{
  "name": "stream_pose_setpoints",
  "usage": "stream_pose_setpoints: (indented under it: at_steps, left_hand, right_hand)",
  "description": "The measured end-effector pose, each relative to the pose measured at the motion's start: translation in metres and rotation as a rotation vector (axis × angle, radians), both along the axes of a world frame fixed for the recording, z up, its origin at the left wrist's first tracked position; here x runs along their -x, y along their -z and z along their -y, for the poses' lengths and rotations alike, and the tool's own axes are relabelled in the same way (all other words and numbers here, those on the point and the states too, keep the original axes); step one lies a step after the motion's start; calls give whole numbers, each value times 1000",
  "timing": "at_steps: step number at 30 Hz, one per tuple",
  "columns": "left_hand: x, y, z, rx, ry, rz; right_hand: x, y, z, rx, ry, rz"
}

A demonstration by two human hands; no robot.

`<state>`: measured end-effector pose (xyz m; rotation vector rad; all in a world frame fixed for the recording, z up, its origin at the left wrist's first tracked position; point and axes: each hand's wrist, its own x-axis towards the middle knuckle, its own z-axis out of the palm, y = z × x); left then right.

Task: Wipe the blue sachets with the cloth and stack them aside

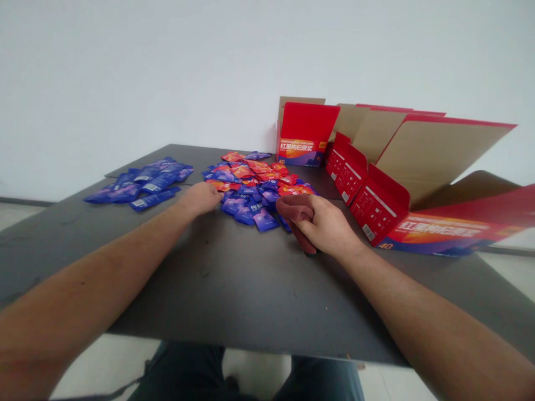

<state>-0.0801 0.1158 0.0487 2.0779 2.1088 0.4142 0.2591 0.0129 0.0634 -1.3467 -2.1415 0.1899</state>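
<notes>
My left hand (pixel 202 199) is at the left edge of a mixed pile of red-orange and blue-purple sachets (pixel 251 192). Its fingers are curled together beside a red-orange sachet (pixel 228 185); the fingertips are partly hidden, so I cannot make out what they hold. In my right hand (pixel 330 223) is a folded brown cloth (pixel 296 211), gripped between thumb and fingers. The cloth is at the right front of the pile, and part of it hangs down toward the table. Purple sachets (pixel 264 217) lie between the two hands.
Another group of blue-purple sachets (pixel 154 178) lies on the left of the dark grey table (pixel 234 284). Several open red cartons with raised flaps stand along the right, the nearest carton (pixel 438 228) close to my right forearm. One carton (pixel 303 136) is at the back by the wall.
</notes>
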Motion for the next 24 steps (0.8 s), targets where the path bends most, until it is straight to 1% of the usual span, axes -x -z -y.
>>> stream_pose_setpoints:
  at_steps: [3,6,9,10,12,15,17,20,22,24]
  left_hand:
    - [-6,2,1,66,-20,-2]
    - [-14,4,2,123,-35,45]
    - [-19,8,4,143,-46,96]
    - [-20,10,4,145,-51,135]
    - [-19,13,5,166,-65,284]
    - [-10,15,6,249,-46,514]
    - [2,13,8,354,7,562]
    - [24,9,12,511,57,546]
    - [36,7,15,548,72,506]
    - [41,6,16,539,84,466]
  right_hand:
    - [0,1,0,-4,-26,7]
    - [0,2,-1,2,-17,18]
    - [1,2,-1,-7,-30,12]
    - [1,2,0,-15,-49,8]
    - [2,1,0,-32,-89,3]
    - [3,2,1,-54,-103,7]
    - [3,2,1,-54,-92,15]
    - [4,2,2,-35,-86,29]
    - [5,1,3,-20,-85,41]
    - [6,0,4,-9,-97,48]
